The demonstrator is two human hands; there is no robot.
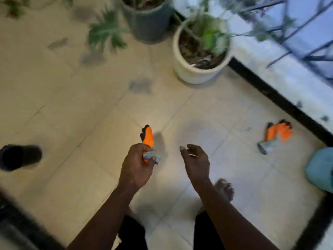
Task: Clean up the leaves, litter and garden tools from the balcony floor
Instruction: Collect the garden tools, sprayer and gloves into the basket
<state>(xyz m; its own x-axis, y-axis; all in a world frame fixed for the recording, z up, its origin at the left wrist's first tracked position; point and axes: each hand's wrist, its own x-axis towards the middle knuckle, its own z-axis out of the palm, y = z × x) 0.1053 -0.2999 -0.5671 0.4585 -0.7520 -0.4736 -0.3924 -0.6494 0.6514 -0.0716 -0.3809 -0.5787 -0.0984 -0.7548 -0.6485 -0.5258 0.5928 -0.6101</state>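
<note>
Two bare forearms are seen reaching out from the bottom of the view over the tiled floor (75, 123), with dark trousers and a bare foot (224, 188) just below the right hand. The left hand (136, 165) is closed around an orange glove (148, 137) and a crumpled scrap of grey litter (152, 156); the glove's dark-tipped fingers are pointed up and away from the fist. The right hand (196, 161) is held empty, its fingers loosely curled and half open, just beside the left hand and apart from it.

A second orange glove (276, 137) with a grey cuff is left lying on the floor well to the right of the right hand, near the black edge strip (281, 103) of the balcony. A pale blue object (320, 168) is cut off by the frame further right; what it is cannot be told. Well to the left of the left hand a small black pot (19, 156) is seen lying on its side. Dark blurred patches, likely leaves (140, 85), are scattered on the tiles ahead of both hands. Beyond them a white planter (191, 69) and a grey planter (147, 20) are stood, each filled with soil and green foliage. The whole view is smeared by motion.
</note>
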